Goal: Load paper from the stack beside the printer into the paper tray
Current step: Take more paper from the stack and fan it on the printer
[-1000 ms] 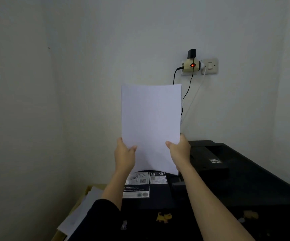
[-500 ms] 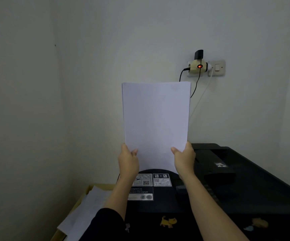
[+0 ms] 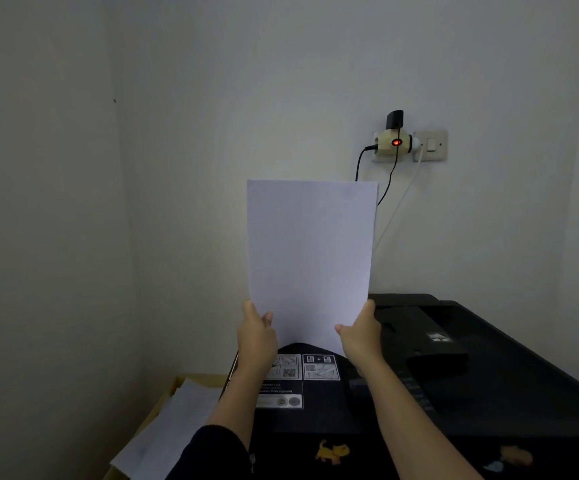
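Two hands up front. Low left: stack [image 3: 173, 420]. Next, left hand [image 3: 257, 336] pinches the paper [image 3: 310, 258] at its lower-left edge, right hand [image 3: 361, 337] at lower-right; each grip closed on it. Paper has dropped and squared up, upright over the rear of the printer [image 3: 471, 375], so feed-in looks next.

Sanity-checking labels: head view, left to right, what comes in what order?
paper stack → left hand → held paper → right hand → plug adapter with its red light → wall switch. The printer is left out because it spans too much of the width.
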The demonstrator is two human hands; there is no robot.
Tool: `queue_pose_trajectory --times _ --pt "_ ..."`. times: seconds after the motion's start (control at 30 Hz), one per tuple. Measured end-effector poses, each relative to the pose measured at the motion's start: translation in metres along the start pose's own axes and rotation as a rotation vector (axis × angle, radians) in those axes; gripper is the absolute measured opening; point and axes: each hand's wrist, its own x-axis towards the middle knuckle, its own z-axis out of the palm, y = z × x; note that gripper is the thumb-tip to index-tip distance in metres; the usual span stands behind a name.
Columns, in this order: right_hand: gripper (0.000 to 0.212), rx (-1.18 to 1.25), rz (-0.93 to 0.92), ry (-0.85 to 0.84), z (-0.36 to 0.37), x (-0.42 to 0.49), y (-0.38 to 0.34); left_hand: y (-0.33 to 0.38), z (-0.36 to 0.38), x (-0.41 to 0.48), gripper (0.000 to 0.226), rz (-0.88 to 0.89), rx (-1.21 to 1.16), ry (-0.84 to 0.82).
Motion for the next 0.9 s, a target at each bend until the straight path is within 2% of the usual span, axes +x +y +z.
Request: queue_pose_trajectory --times 0.13,0.27,0.37,0.43,0.5,0.57,0.63,0.73,0.77,0.9 --pt "0.034 0.002 -0.003 0.010 -0.002 -0.002 -0.002 0.006 -0.002 -0.003 0.025 -0.002 0.006 0.008" --pt "0.030 0.014 -0.046 0.085 -0.008 -0.002 -0.018 0.024 -0.012 -0.007 0.032 0.012 -0.002 0.121" --pt "0.023 0.021 -0.049 0.094 -0.012 0.002 -0.038 0.045 -0.026 -0.004 0.038 0.003 0.122 0.222" --pt "0.020 0.010 0.001 0.050 -0.015 0.002 -0.050 0.056 -0.035 -0.004 0.038 -0.054 0.199 0.219" --pt "0.019 -0.017 0.102 -0.033 -0.019 0.000 -0.056 0.060 -0.044 -0.005 0.033 -0.107 0.286 0.165" --pt "0.007 -0.093 0.213 -0.132 -0.022 -0.004 -0.056 0.058 -0.052 -0.008 0.022 -0.129 0.389 0.069" --pt "0.019 -0.177 0.286 -0.212 -0.023 -0.009 -0.052 0.052 -0.056 -0.010 0.022 -0.150 0.456 -0.025" --pt "0.013 -0.281 0.303 -0.308 -0.020 -0.020 -0.044 0.039 -0.055 -0.017 0.026 -0.175 0.538 -0.152" --pt "0.021 -0.306 0.315 -0.323 -0.019 -0.022 -0.041 0.034 -0.054 -0.018 0.026 -0.182 0.571 -0.189" --pt "0.031 -0.383 0.354 -0.370 -0.015 -0.025 -0.039 0.023 -0.050 -0.018 0.025 -0.238 0.669 -0.253"
